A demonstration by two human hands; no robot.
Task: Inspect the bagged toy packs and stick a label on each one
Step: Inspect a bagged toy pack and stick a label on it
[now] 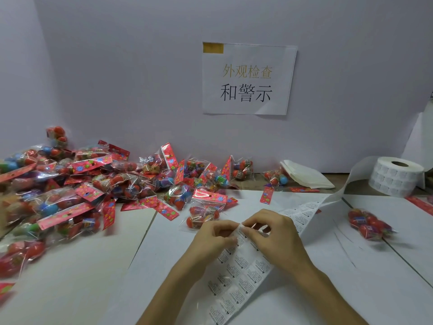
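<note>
A long strip of white warning labels (236, 273) runs from the roll (396, 175) at the right down across the table to the near edge. My left hand (215, 235) pinches the strip's raised fold from the left. My right hand (271, 233) pinches it from the right, fingertips almost meeting at the fold. Just beyond my hands lies one bagged toy pack (202, 214) with red balls and a red header card. A big heap of similar packs (77, 184) covers the left and back of the table. One pack (367, 225) lies alone at the right.
A paper sign (248, 78) with printed characters hangs on the grey back wall. A stack of white sheets (307, 175) lies at the back, right of centre. White paper sheets (386, 277) cover the table top.
</note>
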